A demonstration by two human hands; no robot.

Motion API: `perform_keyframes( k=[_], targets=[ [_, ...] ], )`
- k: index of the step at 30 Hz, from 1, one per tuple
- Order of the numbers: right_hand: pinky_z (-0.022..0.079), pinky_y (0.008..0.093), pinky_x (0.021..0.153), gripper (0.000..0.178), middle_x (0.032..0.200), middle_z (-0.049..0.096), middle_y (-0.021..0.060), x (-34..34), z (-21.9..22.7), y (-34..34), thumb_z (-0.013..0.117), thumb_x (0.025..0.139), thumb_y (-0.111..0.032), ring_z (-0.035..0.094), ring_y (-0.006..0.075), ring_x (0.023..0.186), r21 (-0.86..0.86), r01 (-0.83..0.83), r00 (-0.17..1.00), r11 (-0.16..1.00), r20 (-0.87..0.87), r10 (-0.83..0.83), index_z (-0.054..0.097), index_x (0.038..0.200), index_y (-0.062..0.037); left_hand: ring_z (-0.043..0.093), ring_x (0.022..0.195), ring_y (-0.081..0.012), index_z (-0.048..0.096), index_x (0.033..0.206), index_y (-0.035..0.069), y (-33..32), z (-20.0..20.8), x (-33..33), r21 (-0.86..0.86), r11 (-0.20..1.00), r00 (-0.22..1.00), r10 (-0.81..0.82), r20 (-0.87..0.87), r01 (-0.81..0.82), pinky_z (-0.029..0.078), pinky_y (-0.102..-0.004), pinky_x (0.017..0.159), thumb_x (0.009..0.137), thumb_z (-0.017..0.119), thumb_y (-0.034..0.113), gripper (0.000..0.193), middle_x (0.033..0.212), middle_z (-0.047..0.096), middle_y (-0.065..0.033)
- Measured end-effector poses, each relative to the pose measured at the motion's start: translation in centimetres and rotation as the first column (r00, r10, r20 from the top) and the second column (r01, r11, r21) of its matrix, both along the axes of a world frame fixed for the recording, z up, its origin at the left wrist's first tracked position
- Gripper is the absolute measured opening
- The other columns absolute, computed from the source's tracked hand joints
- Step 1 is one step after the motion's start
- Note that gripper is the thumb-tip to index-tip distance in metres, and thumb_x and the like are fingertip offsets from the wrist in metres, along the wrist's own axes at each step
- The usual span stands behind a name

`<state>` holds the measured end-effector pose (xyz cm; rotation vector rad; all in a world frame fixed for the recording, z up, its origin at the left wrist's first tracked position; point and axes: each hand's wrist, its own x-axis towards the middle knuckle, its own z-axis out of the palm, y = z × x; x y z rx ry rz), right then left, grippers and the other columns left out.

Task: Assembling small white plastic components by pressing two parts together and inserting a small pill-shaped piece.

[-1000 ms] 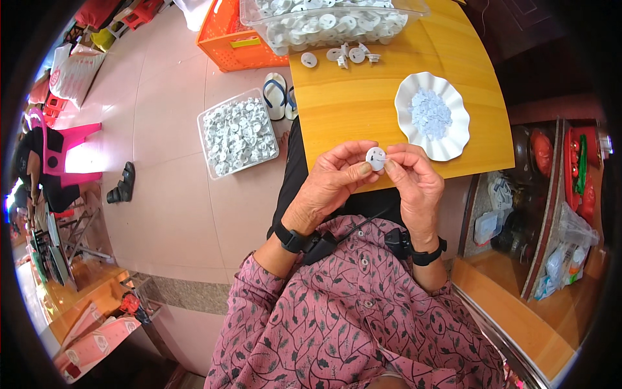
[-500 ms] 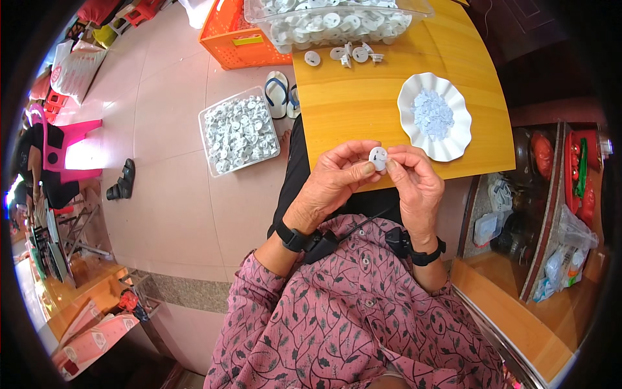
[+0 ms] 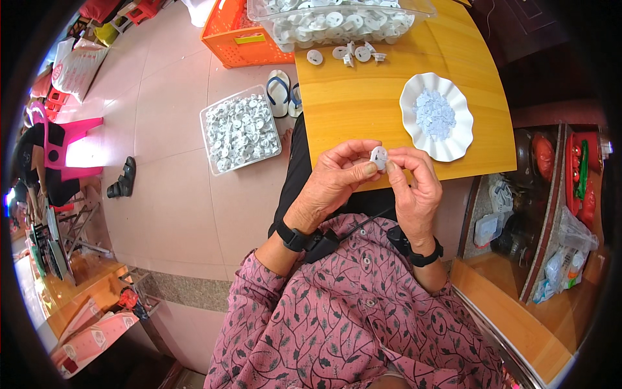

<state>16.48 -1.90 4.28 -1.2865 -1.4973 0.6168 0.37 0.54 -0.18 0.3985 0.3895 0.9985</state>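
Observation:
Over the near edge of the yellow table (image 3: 363, 104), my left hand (image 3: 334, 175) pinches a small round white plastic part (image 3: 378, 155) between thumb and fingertips. The part's flat face with small dark slots is turned up. My right hand (image 3: 418, 185) is closed in a pinch at the part's right edge; whatever sits between its fingertips is too small to make out. A white scalloped plate (image 3: 461, 144) to the right holds a heap of pale blue-white chips (image 3: 434, 115). Several loose white parts (image 3: 315, 57) lie farther back on the table.
A clear bin (image 3: 424, 9) full of white parts stands at the table's far end, beside an orange crate (image 3: 223, 50). Another clear box (image 3: 254, 163) of parts is on the floor to the left, near flip-flops (image 3: 278, 94). Shelves (image 3: 541, 214) stand on the right.
The white part has tilted slightly between my fingers, and my right fingertips have shifted a little at its edge. Both hands stay in nearly the same place.

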Motion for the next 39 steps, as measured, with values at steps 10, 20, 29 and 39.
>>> perform_keyframes(
  k=[10,20,29,39],
  targets=[
    [0.052,0.0300,0.077,0.004,0.100,0.067,0.0117,-0.17,0.02,-0.08,0.067,0.089,-0.001,0.065,0.0206,0.090,-0.033,-0.003,1.000,0.999,-0.023,0.003,0.065,0.093,0.0007,0.064,0.107,-0.0187,0.062,0.125,0.003,-0.12,-0.04,0.06,0.021,1.000,0.999,0.012,-0.032,-0.012,0.054,-0.0361,0.096,0.090,0.070,-0.002,0.036,0.115,0.066,-0.0089],
    [0.051,0.0287,0.080,0.004,0.103,0.066,0.0108,-0.31,-0.37,-0.05,0.066,0.090,0.000,0.063,0.0181,0.092,-0.050,-0.028,0.995,0.998,-0.096,0.023,0.065,0.094,0.0012,0.063,0.108,-0.0186,0.062,0.125,0.003,-0.05,-0.31,0.02,0.010,1.000,1.000,0.018,0.012,-0.019,0.055,-0.0350,0.095,0.090,0.070,-0.001,0.037,0.119,0.065,-0.0089],
    [0.049,0.0278,0.085,0.005,0.105,0.064,0.0106,-0.71,-0.39,-0.03,0.066,0.092,-0.002,0.061,0.0165,0.096,-0.092,-0.030,0.973,0.995,-0.230,0.008,0.064,0.095,0.0024,0.063,0.109,-0.0185,0.061,0.126,0.003,0.00,-0.08,-0.16,-0.006,1.000,0.999,0.016,0.040,-0.016,0.055,-0.0344,0.095,0.091,0.070,0.001,0.036,0.119,0.065,-0.0089],
    [0.050,0.0293,0.082,0.005,0.102,0.066,0.0106,-0.69,-0.25,0.26,0.067,0.091,-0.002,0.063,0.0191,0.093,-0.064,-0.009,0.996,0.998,-0.093,0.003,0.065,0.094,0.0010,0.063,0.108,-0.0188,0.062,0.125,0.003,0.06,-0.17,-0.27,-0.006,1.000,0.999,0.024,0.035,-0.023,0.056,-0.0346,0.095,0.089,0.071,0.000,0.037,0.119,0.065,-0.0092]
  ],
)
